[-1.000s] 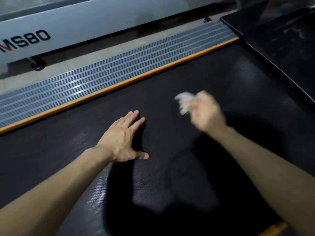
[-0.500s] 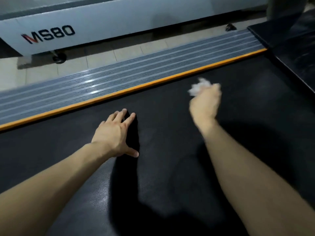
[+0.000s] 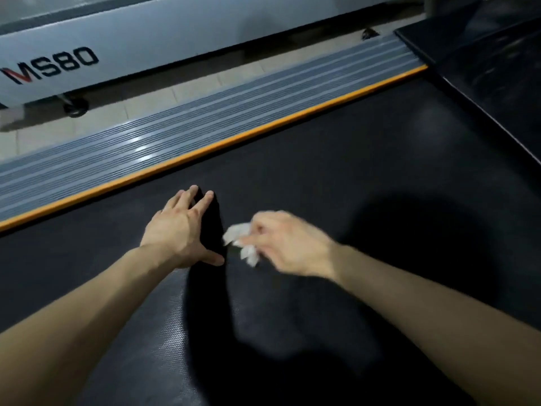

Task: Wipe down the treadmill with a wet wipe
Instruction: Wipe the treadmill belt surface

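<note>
The treadmill's black textured belt (image 3: 336,159) fills most of the head view. My left hand (image 3: 180,230) rests flat on the belt with its fingers straight and spread. Just to its right, my right hand (image 3: 288,244) grips a crumpled white wet wipe (image 3: 243,241) down on the belt. That hand is motion-blurred. The wipe sticks out on the hand's left side, close to my left thumb.
A yellow strip (image 3: 234,139) and a grey ribbed side rail (image 3: 187,127) border the belt on the far side. Beyond lie a tiled floor (image 3: 164,92) and another grey machine marked MS80 (image 3: 140,33). A black motor cover (image 3: 491,71) rises at the upper right.
My right hand has swept with the wipe from the far middle of the belt back toward me and leftward, ending beside my left hand. My left hand stays planted on the belt.
</note>
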Demonstrator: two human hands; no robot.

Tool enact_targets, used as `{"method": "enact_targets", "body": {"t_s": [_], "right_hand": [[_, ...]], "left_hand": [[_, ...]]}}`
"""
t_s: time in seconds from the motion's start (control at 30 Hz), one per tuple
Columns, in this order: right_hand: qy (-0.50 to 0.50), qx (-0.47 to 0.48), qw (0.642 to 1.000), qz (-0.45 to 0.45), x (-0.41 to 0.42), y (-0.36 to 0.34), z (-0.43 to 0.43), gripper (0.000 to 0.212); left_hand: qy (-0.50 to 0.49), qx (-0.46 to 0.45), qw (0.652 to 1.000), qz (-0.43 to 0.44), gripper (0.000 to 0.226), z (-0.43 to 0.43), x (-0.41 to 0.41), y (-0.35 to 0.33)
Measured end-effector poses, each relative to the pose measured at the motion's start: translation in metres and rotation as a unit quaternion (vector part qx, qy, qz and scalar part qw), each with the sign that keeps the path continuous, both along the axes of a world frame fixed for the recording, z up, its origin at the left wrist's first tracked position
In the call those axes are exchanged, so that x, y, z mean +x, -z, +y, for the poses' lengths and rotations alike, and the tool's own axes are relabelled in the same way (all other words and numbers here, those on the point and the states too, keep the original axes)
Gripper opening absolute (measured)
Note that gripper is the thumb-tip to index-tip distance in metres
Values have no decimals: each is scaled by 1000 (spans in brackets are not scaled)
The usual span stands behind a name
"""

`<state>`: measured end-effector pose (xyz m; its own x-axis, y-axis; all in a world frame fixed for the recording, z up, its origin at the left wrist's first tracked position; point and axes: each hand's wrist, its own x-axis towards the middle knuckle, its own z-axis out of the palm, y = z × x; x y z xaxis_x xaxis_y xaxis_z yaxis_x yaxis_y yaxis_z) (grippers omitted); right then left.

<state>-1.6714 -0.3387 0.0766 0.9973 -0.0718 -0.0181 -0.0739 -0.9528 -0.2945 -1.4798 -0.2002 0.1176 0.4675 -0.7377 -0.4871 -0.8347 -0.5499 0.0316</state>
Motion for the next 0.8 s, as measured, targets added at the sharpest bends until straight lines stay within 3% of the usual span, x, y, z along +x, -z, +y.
{"method": "enact_targets", "body": {"t_s": [0.03, 0.07, 0.1, 0.13, 0.17, 0.2, 0.27, 0.3, 0.33, 0.37, 0.4, 0.43, 0.47, 0.5, 0.53, 0.57, 0.6, 0.63, 0.7, 0.73, 0.77, 0.8], "right_hand": [[79, -39, 996, -22, -20, -6, -24, 23], [234, -87, 968, -40, -45, -8, -61, 19], [420, -79, 903, -51, -68, -7, -98, 17], [590, -57, 803, -62, -92, -12, -119, 21], [670, -40, 740, -40, -108, -11, -128, 24], [676, 9, 735, -53, -107, -6, -118, 21], [495, 145, 844, -148, -87, 11, -60, 25], [348, 109, 914, -176, -82, 13, -21, 27], [162, 26, 976, -144, -80, 7, 18, 31], [36, -22, 990, -136, -87, 3, 35, 30], [37, -13, 991, -124, -104, 6, 30, 25], [132, 30, 983, -122, -124, 2, 9, 23], [287, -16, 950, -120, -145, 1, -29, 29], [462, -66, 880, -90, -165, -5, -60, 34], [613, -73, 782, -85, -185, -7, -81, 33], [703, -54, 704, -89, -193, -8, -87, 31], [726, -21, 677, -119, -186, -8, -73, 28], [670, 40, 729, -134, -173, -9, -41, 26], [355, 145, 915, -128, -159, -2, 29, 31], [190, 80, 977, -51, -161, -3, 50, 29], [85, 16, 996, -25, -172, -2, 45, 27], [96, -7, 995, -34, -192, 8, 16, 26]], "left_hand": [[3, 7, 1000, -2, 155, 0, 0, -1], [10, 15, 1000, -9, 155, -1, -3, -3], [17, 22, 999, -23, 156, -2, -5, -5], [28, 31, 998, -41, 156, -4, -7, -8], [41, 42, 997, -59, 156, -7, -11, -12], [46, 51, 995, -72, 155, -10, -15, -15], [48, 58, 993, -86, 150, -17, -25, -22], [57, 57, 993, -91, 144, -22, -32, -23], [70, 53, 992, -94, 138, -27, -38, -24], [84, 50, 991, -92, 135, -32, -46, -25], [99, 45, 991, -79, 135, -35, -55, -25], [111, 35, 992, -56, 136, -37, -64, -26], [122, 23, 992, -31, 138, -40, -72, -25], [143, 14, 990, -14, 142, -42, -81, -25], [173, 9, 985, -8, 145, -45, -89, -24], [201, 6, 980, -10, 149, -49, -97, -24], [220, 5, 976, -13, 153, -54, -105, -24], [230, 7, 973, -11, 156, -60, -113, -26], [250, 21, 968, -3, 163, -71, -129, -28], [258, 26, 966, -2, 165, -76, -135, -27], [266, 30, 963, 0, 168, -80, -142, -27], [276, 35, 961, 1, 169, -84, -147, -25]]}}
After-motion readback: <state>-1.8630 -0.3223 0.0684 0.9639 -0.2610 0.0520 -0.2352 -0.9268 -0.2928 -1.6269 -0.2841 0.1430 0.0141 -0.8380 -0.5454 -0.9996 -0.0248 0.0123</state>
